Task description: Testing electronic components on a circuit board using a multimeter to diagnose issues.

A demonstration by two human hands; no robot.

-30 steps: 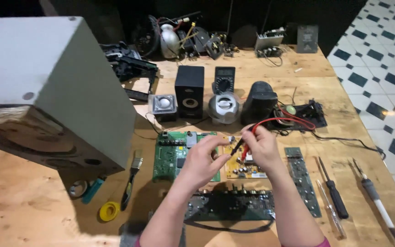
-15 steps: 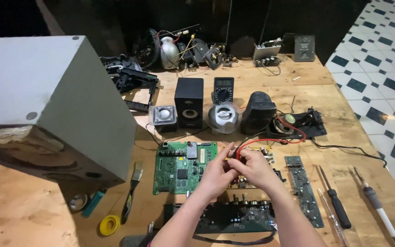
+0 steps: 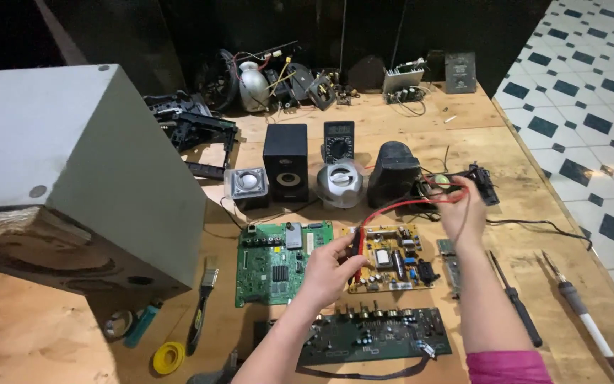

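Note:
My left hand [image 3: 330, 269] grips a red multimeter probe [image 3: 359, 247] upright over the left edge of a yellow circuit board [image 3: 392, 259]. From the probe a red lead [image 3: 406, 204] arcs up to my right hand [image 3: 460, 206], which is raised near the table's right side and pinches the red and black leads. A green circuit board [image 3: 278, 263] lies left of the yellow one. A dark board with knobs [image 3: 378, 333] lies nearest me. The black multimeter [image 3: 338, 141] stands behind a round silver speaker [image 3: 340, 183].
A big grey speaker cabinet [image 3: 72, 178] fills the left. A black box speaker [image 3: 285, 162], a small clear cube speaker [image 3: 246, 186] and a dark rounded speaker [image 3: 392, 173] stand in a row. A soldering iron [image 3: 584, 320], screwdriver [image 3: 516, 302], brush [image 3: 200, 313] and yellow tape roll [image 3: 168, 357] lie around.
My hands were together over the yellow board. Now my right hand has moved up and to the right with the leads, while my left hand stays on the red probe.

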